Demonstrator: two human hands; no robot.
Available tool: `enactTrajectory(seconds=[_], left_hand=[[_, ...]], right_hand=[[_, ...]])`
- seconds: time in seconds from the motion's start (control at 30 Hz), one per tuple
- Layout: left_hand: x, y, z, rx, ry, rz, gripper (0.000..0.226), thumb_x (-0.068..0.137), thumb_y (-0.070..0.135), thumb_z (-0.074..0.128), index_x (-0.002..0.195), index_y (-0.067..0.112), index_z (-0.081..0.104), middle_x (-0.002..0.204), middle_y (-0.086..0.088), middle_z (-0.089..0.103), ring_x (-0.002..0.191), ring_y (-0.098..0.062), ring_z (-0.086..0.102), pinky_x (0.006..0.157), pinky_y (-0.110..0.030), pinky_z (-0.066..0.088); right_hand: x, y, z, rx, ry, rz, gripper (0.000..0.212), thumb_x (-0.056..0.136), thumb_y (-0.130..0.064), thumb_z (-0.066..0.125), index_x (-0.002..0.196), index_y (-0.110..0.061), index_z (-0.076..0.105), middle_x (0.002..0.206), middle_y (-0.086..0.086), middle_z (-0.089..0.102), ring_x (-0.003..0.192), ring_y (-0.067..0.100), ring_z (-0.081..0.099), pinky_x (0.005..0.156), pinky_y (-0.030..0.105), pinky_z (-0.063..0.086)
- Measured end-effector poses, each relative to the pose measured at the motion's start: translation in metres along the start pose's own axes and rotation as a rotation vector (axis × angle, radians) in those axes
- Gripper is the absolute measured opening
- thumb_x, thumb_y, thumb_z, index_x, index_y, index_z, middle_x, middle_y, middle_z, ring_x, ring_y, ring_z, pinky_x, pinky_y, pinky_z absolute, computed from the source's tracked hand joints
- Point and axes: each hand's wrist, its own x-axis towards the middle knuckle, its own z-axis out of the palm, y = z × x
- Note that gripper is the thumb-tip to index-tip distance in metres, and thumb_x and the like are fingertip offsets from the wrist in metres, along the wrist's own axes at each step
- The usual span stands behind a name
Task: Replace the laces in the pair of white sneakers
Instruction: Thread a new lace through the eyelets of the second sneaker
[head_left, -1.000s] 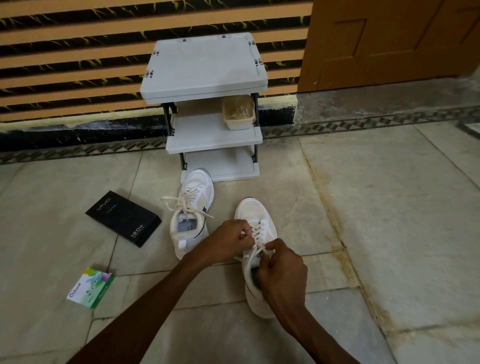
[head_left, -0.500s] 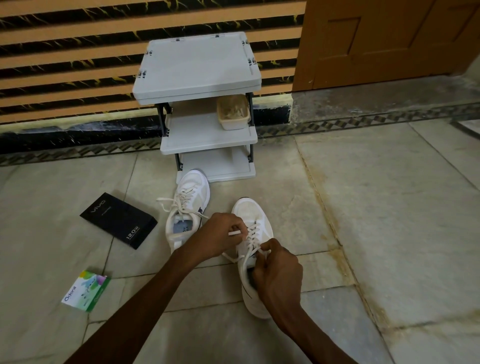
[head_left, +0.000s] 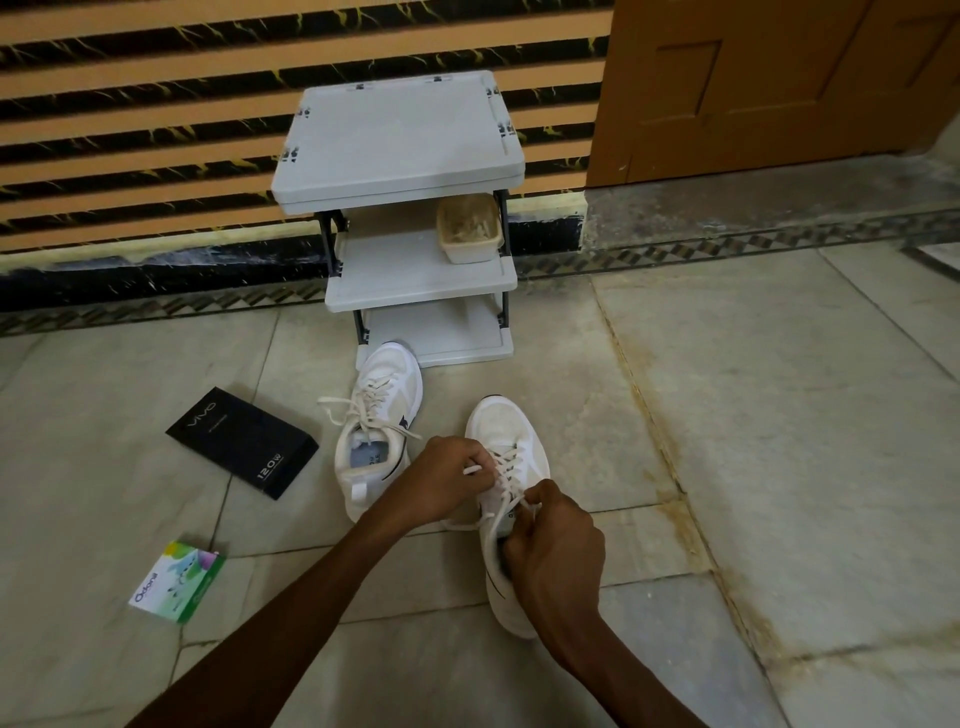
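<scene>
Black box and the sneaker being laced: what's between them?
The other white sneaker, laces loose, lies between the black box and the sneaker being laced; head view.

Left hand (head_left: 442, 477), right hand (head_left: 557, 552), pinching sneaker lace (head_left: 506, 464)

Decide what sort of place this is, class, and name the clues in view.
Probably a home entryway or hallway: a small grey three-tier rack stands against the striped wall, beside a wooden door, on a stone-tiled floor.

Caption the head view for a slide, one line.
The left hand and right hand pinch the lace of the nearer white sneaker on a tiled floor; the other sneaker lies beside it.
</scene>
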Motion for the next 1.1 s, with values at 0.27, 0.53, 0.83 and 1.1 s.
enactTrajectory(seconds=[0.27,0.53,0.83,1.1], left_hand=[[0.001,0.006,0.001,0.043,0.021,0.010,0.006,0.083,0.015,0.071,0.083,0.011,0.075,0.086,0.004,0.071,0.081,-0.007,0.063,0.070,-0.015,0.044],[-0.004,0.011,0.002,-0.059,0.116,0.032,0.009,0.083,0.010,0.068,0.083,0.016,0.075,0.081,0.007,0.072,0.072,0.001,0.060,0.066,-0.008,0.042],[-0.016,0.010,-0.003,0.075,-0.032,0.026,0.005,0.081,0.017,0.076,0.083,0.013,0.078,0.077,0.005,0.072,0.064,0.008,0.058,0.063,-0.005,0.039],[-0.020,0.013,0.002,0.033,0.026,0.074,0.003,0.081,0.018,0.075,0.078,0.017,0.076,0.082,0.006,0.073,0.078,-0.002,0.065,0.075,-0.018,0.049]], right_hand=[[0.001,-0.001,-0.003,0.019,0.021,-0.016,0.017,0.087,-0.033,0.066,0.098,-0.019,0.066,0.083,-0.003,0.070,0.066,0.008,0.057,0.054,0.004,0.022],[0.002,0.005,-0.003,0.091,0.035,-0.016,0.013,0.091,-0.032,0.061,0.092,-0.020,0.067,0.079,-0.006,0.067,0.064,0.004,0.051,0.063,0.014,0.036],[0.002,0.004,-0.003,0.100,0.021,-0.013,0.018,0.089,-0.034,0.064,0.101,-0.020,0.067,0.088,-0.003,0.071,0.070,0.006,0.058,0.064,0.005,0.032],[0.001,0.005,-0.002,0.099,0.036,-0.043,0.016,0.091,-0.034,0.061,0.096,-0.020,0.066,0.081,-0.005,0.069,0.062,0.003,0.050,0.060,0.010,0.034]])
